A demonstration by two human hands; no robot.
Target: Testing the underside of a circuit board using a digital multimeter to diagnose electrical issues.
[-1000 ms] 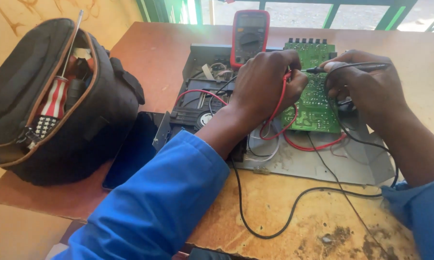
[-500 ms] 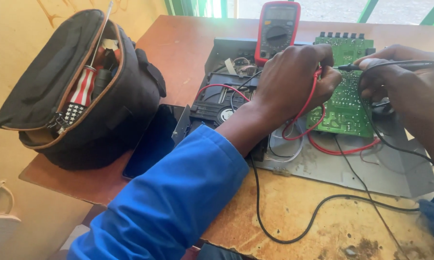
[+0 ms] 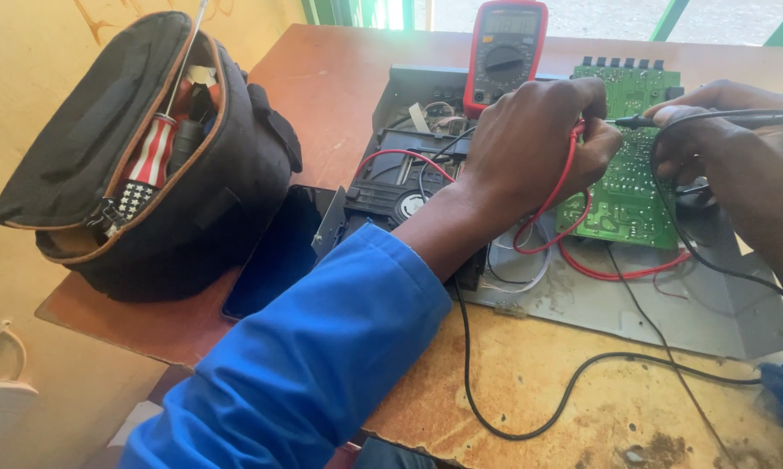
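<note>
Both hands are over the green circuit board, which sits in an opened metal chassis on the bench. Left hand is closed around the red probe lead, right hand pinches the black probe. The left hand blocks the board's left edge. One red multimeter stands behind, one open black tool bag and one dark phone sit left. Compared to half a second ago, the view has shifted slightly; the hands have barely moved.
</note>
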